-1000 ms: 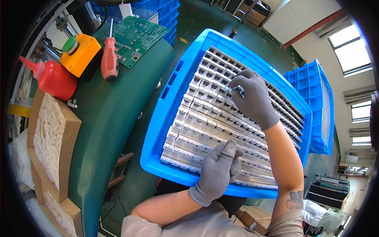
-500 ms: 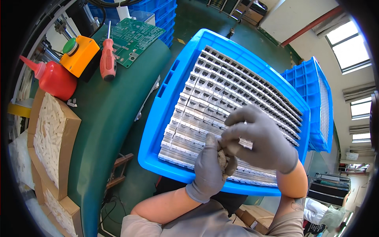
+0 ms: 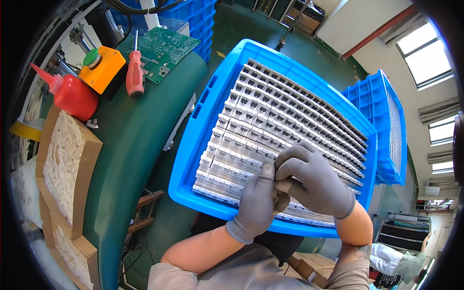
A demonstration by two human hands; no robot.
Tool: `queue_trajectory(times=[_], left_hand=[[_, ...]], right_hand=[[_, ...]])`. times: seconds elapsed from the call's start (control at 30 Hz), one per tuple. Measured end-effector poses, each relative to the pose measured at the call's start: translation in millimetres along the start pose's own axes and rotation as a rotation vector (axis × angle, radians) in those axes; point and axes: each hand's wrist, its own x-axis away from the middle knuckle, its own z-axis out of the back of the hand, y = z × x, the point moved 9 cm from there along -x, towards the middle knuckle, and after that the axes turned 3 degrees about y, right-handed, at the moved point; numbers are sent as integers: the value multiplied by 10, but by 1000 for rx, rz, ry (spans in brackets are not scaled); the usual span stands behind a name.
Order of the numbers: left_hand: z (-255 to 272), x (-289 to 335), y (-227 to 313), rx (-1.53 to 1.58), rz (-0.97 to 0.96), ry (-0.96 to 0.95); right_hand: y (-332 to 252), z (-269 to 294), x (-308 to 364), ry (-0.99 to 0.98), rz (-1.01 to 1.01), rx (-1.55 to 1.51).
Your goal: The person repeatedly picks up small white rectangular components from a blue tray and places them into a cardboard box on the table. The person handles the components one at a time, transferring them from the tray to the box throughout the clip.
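Both my hands wear grey gloves and meet over the near part of a blue plastic crate (image 3: 180, 186). My left hand (image 3: 255, 205) is closed, thumb up, its fingers curled inward. Against its thumb and fingertips, my right hand (image 3: 314, 181) is bent in a pinch. Whatever sits between the fingers is too small and too covered to make out. Beneath the hands, the crate holds tight rows of silvery metal pieces (image 3: 227, 154); those in the far rows carry small black parts (image 3: 263, 92). My hands cover some of the near rows.
To the left, a green-topped bench (image 3: 130, 145) carries a red squeeze bottle (image 3: 75, 99), an orange box with green button (image 3: 102, 70), a screwdriver (image 3: 135, 77) and a green circuit board (image 3: 166, 50). Cardboard boxes (image 3: 87, 169) hold small white pieces. More blue crates (image 3: 379, 128) stand at right.
My right hand has come down slightly and closer to my left, its fingers now curled over the left fingertips. The view has shifted slightly.
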Motion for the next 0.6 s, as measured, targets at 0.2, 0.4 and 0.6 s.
queue_trajectory(times=[0.2, 0.4, 0.6], left_hand=[[-1, 23, 6, -44, 8, 27], [53, 16, -34, -82, 17, 52], [36, 39, -39, -93, 30, 9]], right_hand=[[246, 213, 92, 396, -203, -349], [822, 358, -236, 503, -331, -196], [1140, 228, -639, 404, -303, 16]])
